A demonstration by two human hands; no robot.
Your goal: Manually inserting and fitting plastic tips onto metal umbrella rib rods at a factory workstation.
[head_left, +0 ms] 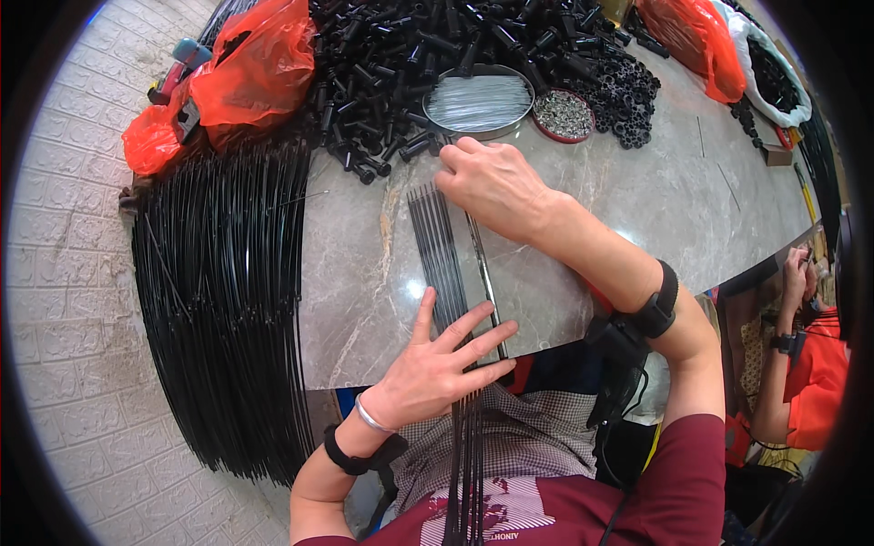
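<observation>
My left hand (pixel 442 364) lies with fingers spread across a row of thin black rods (pixel 434 237), pressing them on the grey tabletop. The rods lie side by side, their far tips fanned slightly apart, their near ends hanging past the table edge over my lap. My right hand (pixel 496 185) is closed at the far end of the row, beside the rod tips. What its fingers grip is hidden; a small dark piece shows by the fingertips. A thicker dark bar (pixel 482 278) runs along the right of the row, under some left fingers.
A heap of black plastic tubes (pixel 382 73) lies behind, with a dish of clear thin strips (pixel 480 98) and a red-rimmed dish of small metal parts (pixel 563 116). Many black rods (pixel 223 300) overhang the left edge. Red bags (pixel 255 77) stand far left. A co-worker (pixel 810 364) sits at right.
</observation>
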